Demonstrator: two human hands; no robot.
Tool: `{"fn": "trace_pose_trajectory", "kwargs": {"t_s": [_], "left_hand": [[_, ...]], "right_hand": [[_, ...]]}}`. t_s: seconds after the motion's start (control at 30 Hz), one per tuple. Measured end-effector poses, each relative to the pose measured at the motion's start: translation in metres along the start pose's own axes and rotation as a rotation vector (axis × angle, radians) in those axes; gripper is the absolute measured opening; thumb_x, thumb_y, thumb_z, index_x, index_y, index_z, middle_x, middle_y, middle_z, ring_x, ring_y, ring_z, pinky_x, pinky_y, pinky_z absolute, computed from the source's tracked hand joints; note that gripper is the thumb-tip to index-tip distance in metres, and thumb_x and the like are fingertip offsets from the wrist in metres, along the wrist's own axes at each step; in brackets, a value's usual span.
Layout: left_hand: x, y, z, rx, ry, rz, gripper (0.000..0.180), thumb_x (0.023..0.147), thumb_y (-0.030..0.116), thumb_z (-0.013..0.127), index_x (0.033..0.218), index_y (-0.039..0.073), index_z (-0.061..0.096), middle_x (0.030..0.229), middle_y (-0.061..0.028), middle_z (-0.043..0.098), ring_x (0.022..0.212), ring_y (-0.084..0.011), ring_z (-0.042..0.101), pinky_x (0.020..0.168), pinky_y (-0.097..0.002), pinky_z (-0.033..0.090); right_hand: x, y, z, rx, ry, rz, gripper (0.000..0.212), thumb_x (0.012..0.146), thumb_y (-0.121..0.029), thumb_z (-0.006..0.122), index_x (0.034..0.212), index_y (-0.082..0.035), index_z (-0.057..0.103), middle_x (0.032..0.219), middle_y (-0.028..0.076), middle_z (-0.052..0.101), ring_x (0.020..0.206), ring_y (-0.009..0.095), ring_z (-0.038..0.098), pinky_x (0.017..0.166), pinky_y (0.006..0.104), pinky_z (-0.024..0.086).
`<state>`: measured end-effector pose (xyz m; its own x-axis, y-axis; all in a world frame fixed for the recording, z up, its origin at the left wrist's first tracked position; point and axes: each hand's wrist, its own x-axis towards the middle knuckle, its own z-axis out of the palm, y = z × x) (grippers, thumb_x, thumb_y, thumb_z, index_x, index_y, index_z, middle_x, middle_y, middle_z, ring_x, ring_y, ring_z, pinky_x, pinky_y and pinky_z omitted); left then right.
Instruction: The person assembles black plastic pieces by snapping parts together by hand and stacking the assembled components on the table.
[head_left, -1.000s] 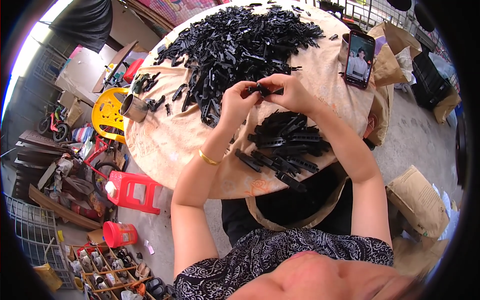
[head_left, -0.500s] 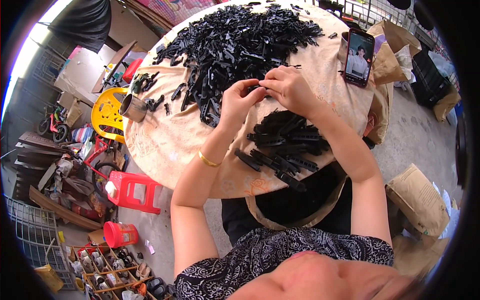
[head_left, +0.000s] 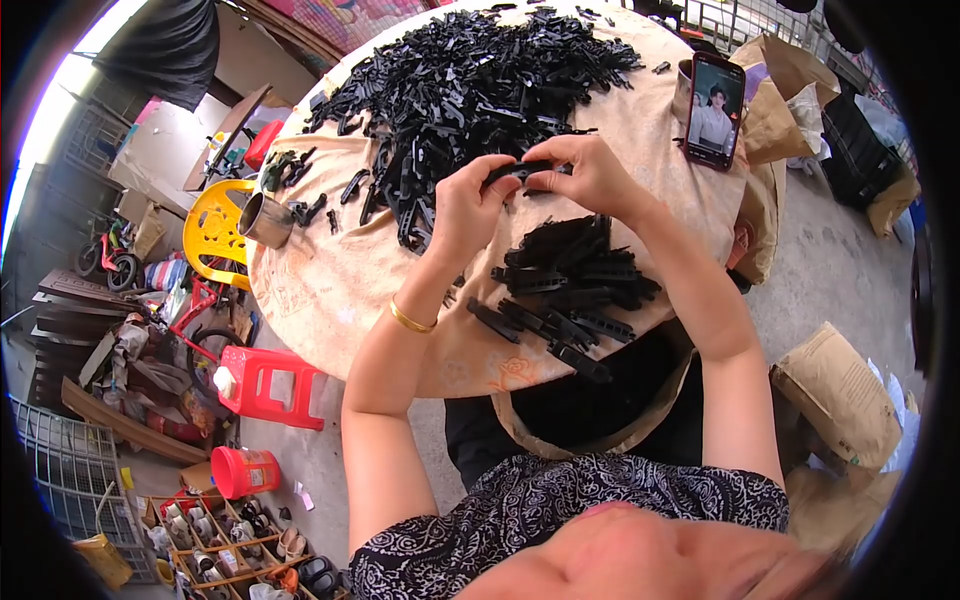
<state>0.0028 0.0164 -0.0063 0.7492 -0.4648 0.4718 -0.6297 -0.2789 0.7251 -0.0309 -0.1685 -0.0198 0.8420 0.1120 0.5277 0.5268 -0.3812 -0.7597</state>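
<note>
Between my two hands a narrow black plastic piece (head_left: 528,169) is held level over the table. My left hand (head_left: 471,200) pinches its left end, and my right hand (head_left: 588,175) grips the right end between thumb and fingers. Just beyond lies a big heap of loose black plastic parts (head_left: 470,85). Nearer to me, below my hands, is a smaller pile of longer black pieces (head_left: 570,280), laid roughly side by side by the table's front edge. The exact kind of piece is too small to make out.
A round table with a peach cloth (head_left: 320,300) carries everything. On it are a metal cup (head_left: 266,220) at left and a propped phone (head_left: 714,112) at right. Around it stand a yellow chair (head_left: 212,232), a red stool (head_left: 268,385) and paper bags (head_left: 838,395); an open bag lies below the edge.
My hands have moved slightly apart, and the black piece between them now shows along its length. Fingers that were close together are now at its two ends.
</note>
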Motion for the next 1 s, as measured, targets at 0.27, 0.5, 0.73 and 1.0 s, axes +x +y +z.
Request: {"fn": "trace_pose_trajectory", "kwargs": {"t_s": [0.27, 0.5, 0.73, 1.0], "left_hand": [[0.002, 0.000, -0.008, -0.139, -0.063, -0.053, 0.020, 0.079, 0.002, 0.064, 0.099, -0.003, 0.062, 0.074, -0.0076, 0.067, 0.064, -0.0088, 0.061, 0.057, -0.0215, 0.047], [0.001, 0.004, -0.003, -0.211, -0.022, -0.089, 0.021, 0.080, 0.001, 0.063, 0.101, -0.004, 0.061, 0.074, -0.0059, 0.066, 0.064, -0.0064, 0.059, 0.059, -0.0194, 0.047], [0.002, -0.001, -0.005, -0.298, -0.159, -0.172, 0.024, 0.077, 0.004, 0.067, 0.101, 0.000, 0.063, 0.073, -0.0026, 0.064, 0.063, -0.0055, 0.054, 0.058, -0.0203, 0.045], [0.012, 0.002, 0.016, -0.037, -0.412, -0.187, 0.020, 0.083, 0.021, 0.062, 0.085, 0.002, 0.068, 0.078, -0.0109, 0.060, 0.075, -0.0182, 0.058, 0.067, -0.0296, 0.045]], "right_hand": [[-0.002, 0.000, 0.005, 0.049, 0.100, -0.030, 0.026, 0.071, -0.006, 0.071, 0.095, 0.000, 0.065, 0.085, 0.012, 0.067, 0.072, 0.017, 0.065, 0.065, 0.0266, 0.051], [0.000, -0.008, 0.002, -0.098, 0.096, -0.147, 0.028, 0.068, -0.005, 0.072, 0.094, 0.000, 0.064, 0.082, 0.012, 0.064, 0.072, 0.020, 0.063, 0.064, 0.0282, 0.050], [0.005, 0.006, -0.017, 0.466, -0.078, 0.143, 0.021, 0.081, -0.017, 0.067, 0.098, -0.004, 0.065, 0.086, 0.006, 0.065, 0.074, 0.014, 0.061, 0.064, 0.0254, 0.049], [0.010, 0.049, -0.030, -0.416, 0.021, -0.252, 0.026, 0.071, 0.004, 0.057, 0.091, -0.007, 0.068, 0.097, 0.011, 0.062, 0.094, 0.030, 0.055, 0.084, 0.0343, 0.045]]}}
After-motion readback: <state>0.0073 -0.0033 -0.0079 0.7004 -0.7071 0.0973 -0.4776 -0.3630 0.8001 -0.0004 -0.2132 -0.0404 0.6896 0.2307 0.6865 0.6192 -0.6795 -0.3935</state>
